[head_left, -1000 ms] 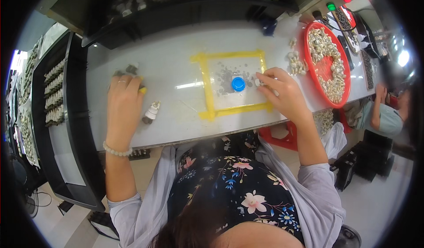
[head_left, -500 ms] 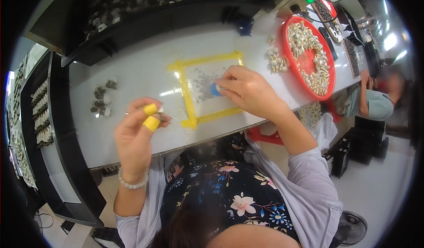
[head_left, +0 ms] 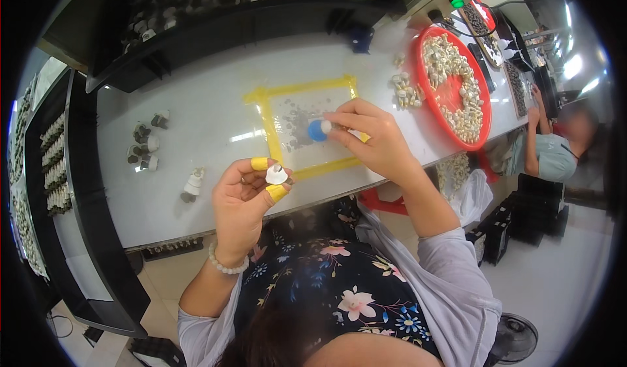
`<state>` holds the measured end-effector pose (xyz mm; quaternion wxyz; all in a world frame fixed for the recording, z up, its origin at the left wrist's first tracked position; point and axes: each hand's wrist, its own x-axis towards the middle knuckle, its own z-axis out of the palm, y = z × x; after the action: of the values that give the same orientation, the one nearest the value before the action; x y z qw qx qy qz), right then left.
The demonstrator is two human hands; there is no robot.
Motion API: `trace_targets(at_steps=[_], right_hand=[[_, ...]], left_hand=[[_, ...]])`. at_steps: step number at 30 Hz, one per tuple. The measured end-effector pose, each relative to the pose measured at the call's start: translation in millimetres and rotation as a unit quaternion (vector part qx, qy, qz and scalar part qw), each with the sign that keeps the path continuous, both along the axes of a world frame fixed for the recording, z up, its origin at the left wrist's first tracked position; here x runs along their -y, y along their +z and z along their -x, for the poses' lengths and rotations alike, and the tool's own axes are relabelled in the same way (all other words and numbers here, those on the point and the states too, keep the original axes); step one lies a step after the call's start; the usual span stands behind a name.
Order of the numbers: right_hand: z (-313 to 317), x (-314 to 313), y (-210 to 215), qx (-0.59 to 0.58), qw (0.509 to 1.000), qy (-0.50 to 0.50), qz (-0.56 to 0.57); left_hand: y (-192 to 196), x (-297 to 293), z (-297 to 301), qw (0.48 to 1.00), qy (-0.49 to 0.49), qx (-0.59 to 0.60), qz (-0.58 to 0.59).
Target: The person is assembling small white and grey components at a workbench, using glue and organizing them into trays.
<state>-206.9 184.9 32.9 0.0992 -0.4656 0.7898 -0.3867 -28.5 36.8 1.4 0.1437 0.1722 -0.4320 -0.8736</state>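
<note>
My left hand, with yellow finger covers on thumb and forefinger, is pinched around a small white piece with a dark lower end. It is held just above the table's front edge. My right hand is closed, its fingertips on a small whitish round-ended piece. That piece lies against a blue disc; whether they are joined I cannot tell. Beneath is a grey-spotted clear sheet framed by yellow tape. Left of my left hand, a white-and-grey piece rests on the table.
Several white-and-dark pieces sit farther left. A red oval tray of cream-coloured pieces stands at right, with loose ones beside it. Black shelving borders the left, a dark rack the back. A person works at far right.
My left hand has moved right and toward the tape frame, turning the white piece upward. A white-and-grey piece now shows where that hand was. The right hand has shifted slightly, baring more of the blue disc.
</note>
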Motion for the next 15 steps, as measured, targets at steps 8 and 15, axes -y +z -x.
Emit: trace_targets(at_steps=[8, 15], right_hand=[[-13, -4, 6, 0.188, 0.982, -0.002, 0.036], [-24, 1, 11, 0.233, 0.969, 0.062, 0.044]], left_hand=[[-3, -7, 7, 0.999, 0.000, 0.025, 0.046], [-9, -7, 4, 0.996, 0.001, -0.008, 0.094]])
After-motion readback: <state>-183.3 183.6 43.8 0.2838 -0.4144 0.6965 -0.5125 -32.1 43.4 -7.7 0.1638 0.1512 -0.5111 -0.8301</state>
